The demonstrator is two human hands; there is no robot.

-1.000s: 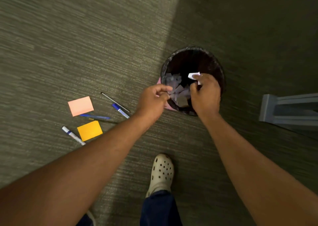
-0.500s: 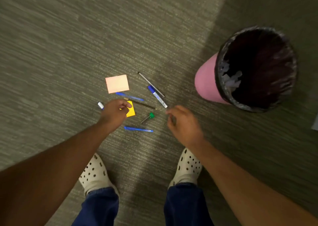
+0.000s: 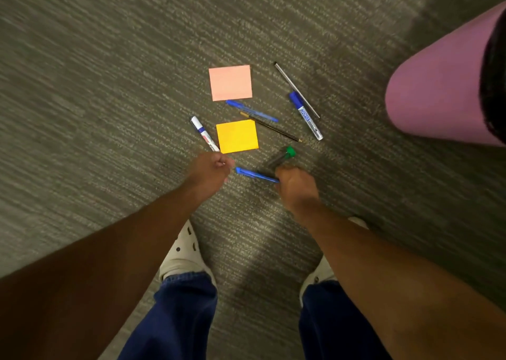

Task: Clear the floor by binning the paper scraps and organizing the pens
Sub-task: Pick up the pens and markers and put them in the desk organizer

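Grey-green ribbed carpet (image 3: 109,85) is shown. A slim blue plastic pen (image 3: 256,175) is pinched by the right hand (image 3: 295,187); the left hand (image 3: 210,172) is closed, its contents indiscernible.

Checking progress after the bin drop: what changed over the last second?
Both hands left the pink bin and came down to the floor. The right hand now reaches the green-capped pen and blue pen; the grip is unclear. The left hand, fisted, sits by the white marker. Sticky notes and other pens haven't moved.

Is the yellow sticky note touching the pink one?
Apart. The head view shows bare carpet and a blue pen between the yellow note and the pink note.
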